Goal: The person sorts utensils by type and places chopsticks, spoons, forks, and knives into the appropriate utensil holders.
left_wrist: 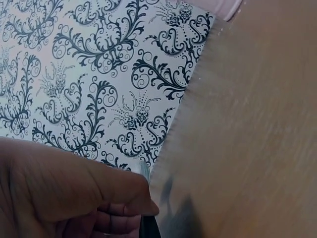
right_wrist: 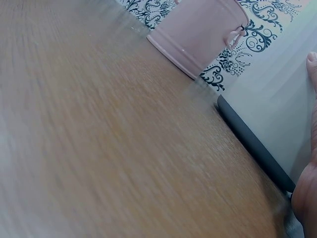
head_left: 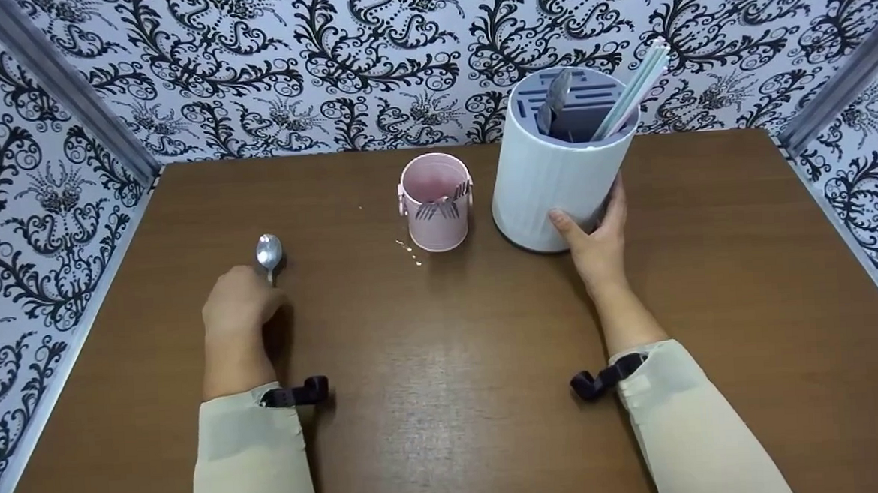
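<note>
On the left of the table, my left hand (head_left: 239,302) pinches a metal spoon (head_left: 269,251) between thumb and fingers, its bowl pointing away from me. The left wrist view shows the spoon's dark handle (left_wrist: 149,227) coming out below the thumb. My right hand (head_left: 601,249) grips the lower right side of a white cylindrical utensil holder (head_left: 545,188), thumb in front; the other fingers are mostly hidden behind it. From the slotted grey top rise metal utensil heads (head_left: 558,90) and several thin pale green and white sticks (head_left: 635,92).
Left of the holder stands a small pink bucket (head_left: 438,237) with several forks (head_left: 443,207) in it. Small pale crumbs (head_left: 409,252) lie by its base. Brown tabletop (head_left: 432,397) stretches in front, and patterned wall panels (head_left: 385,76) enclose the back and sides.
</note>
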Tool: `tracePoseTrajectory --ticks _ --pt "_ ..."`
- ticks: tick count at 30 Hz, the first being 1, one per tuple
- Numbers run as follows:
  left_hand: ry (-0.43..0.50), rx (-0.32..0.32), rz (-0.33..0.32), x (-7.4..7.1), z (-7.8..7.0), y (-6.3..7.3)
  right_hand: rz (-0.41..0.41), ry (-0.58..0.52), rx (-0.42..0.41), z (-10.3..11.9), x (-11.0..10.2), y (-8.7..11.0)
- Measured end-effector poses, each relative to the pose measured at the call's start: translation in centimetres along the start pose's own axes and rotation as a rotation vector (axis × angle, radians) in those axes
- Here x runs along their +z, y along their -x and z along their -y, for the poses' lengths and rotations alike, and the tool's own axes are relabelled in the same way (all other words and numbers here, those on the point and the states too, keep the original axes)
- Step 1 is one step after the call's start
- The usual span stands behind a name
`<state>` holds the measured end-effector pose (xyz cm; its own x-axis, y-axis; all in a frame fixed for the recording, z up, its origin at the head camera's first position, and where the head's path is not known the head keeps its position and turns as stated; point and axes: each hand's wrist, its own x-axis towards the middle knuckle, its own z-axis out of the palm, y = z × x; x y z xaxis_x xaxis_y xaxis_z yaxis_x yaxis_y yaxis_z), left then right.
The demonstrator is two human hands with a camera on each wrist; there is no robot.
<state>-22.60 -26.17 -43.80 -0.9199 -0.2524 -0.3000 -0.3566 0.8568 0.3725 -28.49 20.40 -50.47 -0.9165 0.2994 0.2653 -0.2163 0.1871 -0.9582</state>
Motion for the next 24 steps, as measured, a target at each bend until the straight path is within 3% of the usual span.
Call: tracePoseTrajectory --ticks 9,19,24 --pt "0.098 0.07 -0.068 -0.2 -0.7 0.3 -0.005 0.02 0.012 0.0 0.0 0.0" --pt "0.143 0.049 -0.129 -0.1 -1.8 0.3 0.003 0.001 0.032 3.7 0.3 1.4" --pt "0.157 0.068 -0.132 -0.3 -2.3 0.4 0.011 -0.037 0.033 3.9 0.4 1.5"
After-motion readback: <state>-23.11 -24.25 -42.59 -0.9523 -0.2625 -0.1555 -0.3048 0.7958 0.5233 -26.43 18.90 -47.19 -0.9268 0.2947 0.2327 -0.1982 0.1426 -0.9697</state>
